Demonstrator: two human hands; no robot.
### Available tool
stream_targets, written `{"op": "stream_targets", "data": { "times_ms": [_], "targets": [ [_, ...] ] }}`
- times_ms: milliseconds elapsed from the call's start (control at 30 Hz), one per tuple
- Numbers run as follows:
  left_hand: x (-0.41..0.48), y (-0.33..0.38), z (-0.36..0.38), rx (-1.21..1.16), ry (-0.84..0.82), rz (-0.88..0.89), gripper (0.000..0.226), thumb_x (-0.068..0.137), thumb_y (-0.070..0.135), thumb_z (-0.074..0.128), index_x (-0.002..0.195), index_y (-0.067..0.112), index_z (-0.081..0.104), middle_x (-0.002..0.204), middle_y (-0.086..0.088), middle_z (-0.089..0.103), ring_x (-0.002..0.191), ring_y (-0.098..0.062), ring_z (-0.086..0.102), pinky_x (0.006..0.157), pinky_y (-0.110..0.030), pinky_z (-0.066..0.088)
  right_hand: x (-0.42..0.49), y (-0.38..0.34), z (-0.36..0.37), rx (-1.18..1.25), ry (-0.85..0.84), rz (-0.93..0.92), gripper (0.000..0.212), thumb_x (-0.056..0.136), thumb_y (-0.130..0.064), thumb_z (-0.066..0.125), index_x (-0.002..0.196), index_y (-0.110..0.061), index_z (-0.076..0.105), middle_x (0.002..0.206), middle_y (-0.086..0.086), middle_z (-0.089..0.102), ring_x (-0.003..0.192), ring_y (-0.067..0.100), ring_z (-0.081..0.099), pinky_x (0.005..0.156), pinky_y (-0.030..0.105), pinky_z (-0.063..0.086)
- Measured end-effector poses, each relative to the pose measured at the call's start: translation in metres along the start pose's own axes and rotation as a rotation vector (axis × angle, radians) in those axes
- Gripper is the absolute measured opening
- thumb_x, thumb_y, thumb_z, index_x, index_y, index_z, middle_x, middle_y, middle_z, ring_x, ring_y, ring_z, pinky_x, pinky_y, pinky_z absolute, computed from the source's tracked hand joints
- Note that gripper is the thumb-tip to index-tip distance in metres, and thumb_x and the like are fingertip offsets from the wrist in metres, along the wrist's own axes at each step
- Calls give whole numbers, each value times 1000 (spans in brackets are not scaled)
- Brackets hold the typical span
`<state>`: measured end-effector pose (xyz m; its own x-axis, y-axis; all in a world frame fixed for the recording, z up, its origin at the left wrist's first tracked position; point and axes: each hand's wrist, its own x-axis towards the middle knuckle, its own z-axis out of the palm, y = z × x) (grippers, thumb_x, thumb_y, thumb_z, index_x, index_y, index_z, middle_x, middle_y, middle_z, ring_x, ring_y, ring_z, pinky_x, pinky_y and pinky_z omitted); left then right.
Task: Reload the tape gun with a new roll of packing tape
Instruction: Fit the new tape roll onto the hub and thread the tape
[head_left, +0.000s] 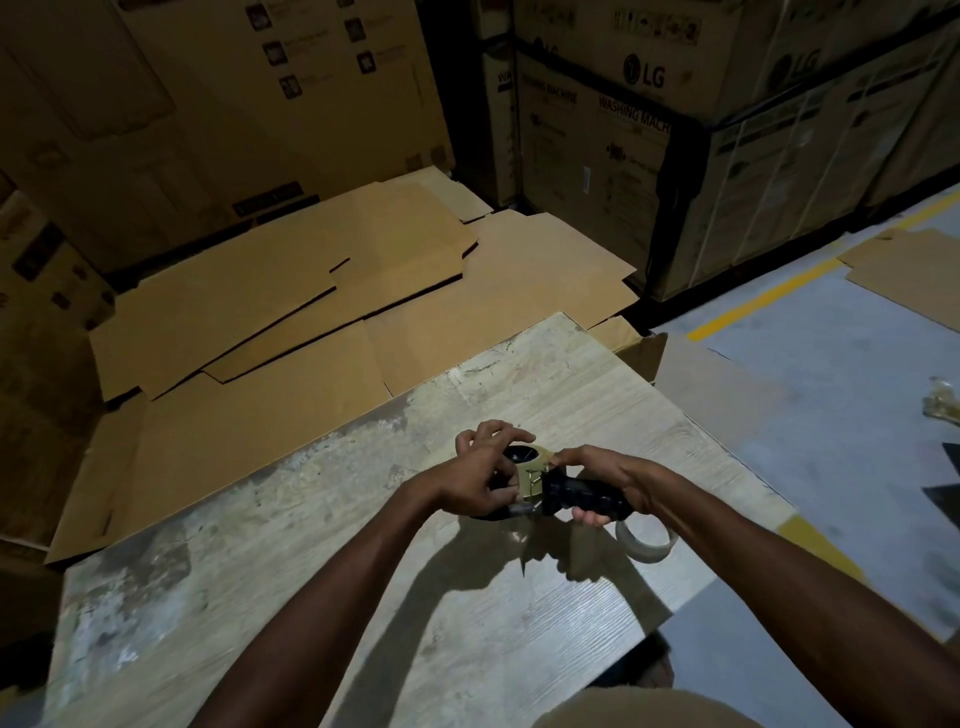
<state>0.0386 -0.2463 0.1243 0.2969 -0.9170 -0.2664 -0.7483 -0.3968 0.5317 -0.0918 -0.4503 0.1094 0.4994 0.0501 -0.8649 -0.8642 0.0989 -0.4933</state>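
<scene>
A black tape gun (569, 493) is held just above the worn wooden table (363, 519). My right hand (602, 480) is wrapped around its black handle. A tan cardboard core or roll (530, 465) sits on the gun's spool end, and my left hand (480, 475) grips that end, fingers spread over the roll. Near the table's right edge, under my right wrist, lies a clear roll of packing tape (647, 543) on its side. The gun's blade end is hidden by my hands.
Flattened cardboard sheets (311, 312) cover the floor beyond the table. Stacked appliance cartons (649, 130) stand at the back and right. A grey floor with a yellow line (769, 296) runs to the right, with crumpled tape scrap (943, 402) at the far right.
</scene>
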Motion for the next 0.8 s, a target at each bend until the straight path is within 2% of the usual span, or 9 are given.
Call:
{"op": "stream_targets", "data": {
  "times_ms": [67,133,167,200,333,467,600,733,800],
  "targets": [
    [-5,-1,-9,-45,5,-32,54,91,25,67,143,29,51,148,8,43,135,-1,8,115,-47,15,2,2,-5,24,42,-22,56,101,-51,49,107,2,63,64,12,63,51,17,56,49,24,49],
    [-9,-10,-17,-34,21,-16,29,93,32,70,121,37,64,147,16,42,141,1,7,118,-50,11,4,3,-13,23,54,-49,57,102,-50,47,108,5,62,64,11,61,49,17,52,46,24,45],
    [-11,-15,-20,-40,13,-18,15,93,37,71,103,46,64,149,20,39,146,-5,8,119,-53,12,4,2,-17,23,43,-50,59,103,-51,46,108,5,62,65,11,60,49,16,51,45,24,44],
    [-12,-19,-21,-47,-3,-18,14,93,40,71,92,50,60,149,21,39,149,-11,11,118,-52,13,5,1,-20,20,30,-44,59,102,-52,46,108,5,61,65,11,60,49,16,51,44,24,43],
    [-12,-24,-32,41,-32,-31,20,97,47,65,88,30,66,141,17,37,141,-11,20,112,-43,14,8,-10,-21,4,50,-30,59,101,-53,48,105,4,62,65,11,62,49,17,54,46,24,47],
    [-14,-26,-42,125,-102,-43,28,99,52,58,88,27,64,126,14,43,124,-14,37,108,-41,22,10,-14,-17,-52,60,-21,60,102,-55,46,103,3,63,61,10,62,49,16,54,46,23,45],
    [-17,-10,-48,160,-186,-34,31,105,45,52,97,18,64,118,4,52,106,-20,51,104,-39,26,14,-15,-10,-134,75,-21,61,102,-56,44,102,2,63,58,9,62,48,16,54,47,23,43],
    [-24,-6,-60,170,-216,-85,27,107,37,52,102,13,63,106,-6,64,94,-28,60,87,-37,40,11,-16,-6,-148,43,-29,60,102,-56,43,100,1,64,59,7,61,47,14,54,45,22,43],
    [-27,-9,-65,181,-235,-96,26,106,33,54,99,10,62,100,-10,66,86,-30,61,76,-47,49,11,-18,-3,-143,32,-31,59,102,-56,44,99,0,63,59,7,61,46,14,54,44,22,43]
  ]
}}
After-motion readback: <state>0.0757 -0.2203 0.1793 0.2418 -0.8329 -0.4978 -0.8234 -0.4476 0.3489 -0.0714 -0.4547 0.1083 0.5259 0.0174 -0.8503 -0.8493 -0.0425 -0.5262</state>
